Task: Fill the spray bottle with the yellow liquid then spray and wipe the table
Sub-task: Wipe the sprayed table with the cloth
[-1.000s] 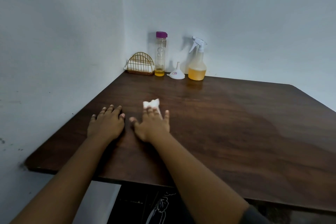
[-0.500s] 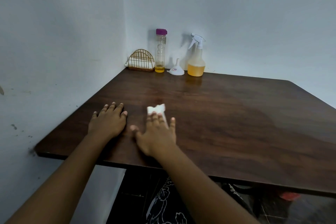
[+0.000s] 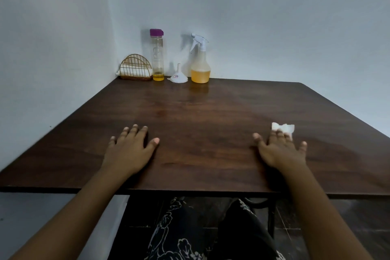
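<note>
Two hands lie palm down on the dark wooden desk (image 3: 211,112), near its front edge and well apart from each other. The left hand (image 3: 129,152) rests flat on the bare wood, fingers straight and slightly spread, holding nothing. The right hand (image 3: 280,151) is flat too, fingers straight, and its fingertips press on a small white tissue (image 3: 285,127) lying toward the right side of the desk. The far part of the tissue shows beyond the fingers; the rest is hidden under them.

At the far edge of the desk, against the pale wall (image 3: 274,27), four things stand in a row toward the left corner. The spray bottle (image 3: 200,67) is the rightmost, upright, with its white trigger head on and the nozzle turned left; yellow liquid fills roughly its lower third. Just left of it a white funnel (image 3: 178,77) sits mouth down, spout up. Left of the funnel stands a tall clear bottle (image 3: 157,57) with its purple cap on and a thin layer of yellow liquid at the bottom. A gold wire napkin holder (image 3: 135,67) with white napkins inside sits in the corner, just beside the tall bottle.

Below the desk's front edge, black trousers (image 3: 190,238) with a white floral print show between the forearms
</note>
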